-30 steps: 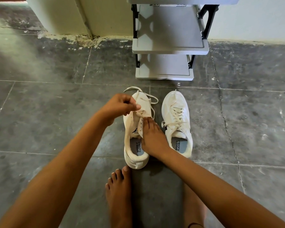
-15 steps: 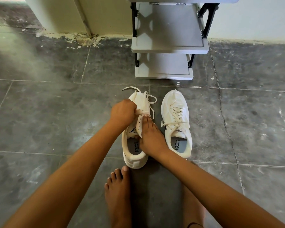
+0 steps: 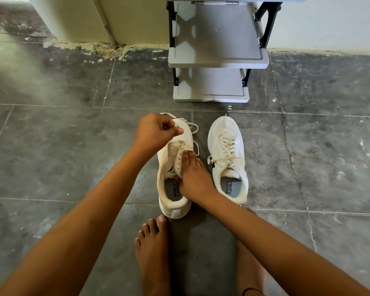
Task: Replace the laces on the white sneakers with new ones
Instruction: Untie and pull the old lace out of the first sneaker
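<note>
Two white sneakers stand side by side on the grey tiled floor. The left sneaker has empty upper eyelets, and its loose white lace loops near the toe. My left hand hovers over that toe and pinches the lace between thumb and fingers. My right hand grips the same shoe's right eyelet flap, fingers lying on top and the thumb mostly hidden inside. The right sneaker is fully laced and tied, and neither hand touches it.
A grey plastic shoe rack stands against the wall just beyond the sneakers. My bare left foot rests on the floor right behind the left sneaker's heel. A cream wall corner rises at the back left.
My left hand dipped to the shoe's eyelets, then rose up and forward over the toe with the lace. My right hand stayed on the shoe.
</note>
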### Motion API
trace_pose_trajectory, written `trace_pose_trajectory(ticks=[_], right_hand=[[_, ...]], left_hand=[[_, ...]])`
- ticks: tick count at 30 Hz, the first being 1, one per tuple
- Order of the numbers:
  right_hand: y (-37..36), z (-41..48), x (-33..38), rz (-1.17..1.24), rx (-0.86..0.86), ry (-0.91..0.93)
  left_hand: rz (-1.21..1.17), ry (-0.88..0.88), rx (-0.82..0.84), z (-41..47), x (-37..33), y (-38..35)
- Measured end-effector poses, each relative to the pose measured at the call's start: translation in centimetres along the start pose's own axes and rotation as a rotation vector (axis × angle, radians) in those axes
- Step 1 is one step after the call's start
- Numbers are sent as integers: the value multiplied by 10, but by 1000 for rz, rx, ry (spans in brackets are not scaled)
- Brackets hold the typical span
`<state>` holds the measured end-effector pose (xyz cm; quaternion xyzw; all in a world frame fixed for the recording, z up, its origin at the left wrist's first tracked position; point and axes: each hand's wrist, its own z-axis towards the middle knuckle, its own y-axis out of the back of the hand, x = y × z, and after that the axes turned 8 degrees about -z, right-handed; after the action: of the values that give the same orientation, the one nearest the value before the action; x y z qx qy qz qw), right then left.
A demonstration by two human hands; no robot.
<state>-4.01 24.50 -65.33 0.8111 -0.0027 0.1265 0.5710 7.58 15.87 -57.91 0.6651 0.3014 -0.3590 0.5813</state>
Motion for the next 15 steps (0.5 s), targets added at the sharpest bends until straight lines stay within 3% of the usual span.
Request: trace_pose_trajectory(ticks=[3, 9, 15], right_hand=[[1, 1, 1, -1, -13, -1], [0, 0, 0, -13, -10, 0], [2, -1, 0, -4, -15, 3]], left_hand=[[-34, 48, -58, -1, 11, -1], [435, 78, 212, 6, 31, -10], [703, -41, 217, 8, 24, -26]])
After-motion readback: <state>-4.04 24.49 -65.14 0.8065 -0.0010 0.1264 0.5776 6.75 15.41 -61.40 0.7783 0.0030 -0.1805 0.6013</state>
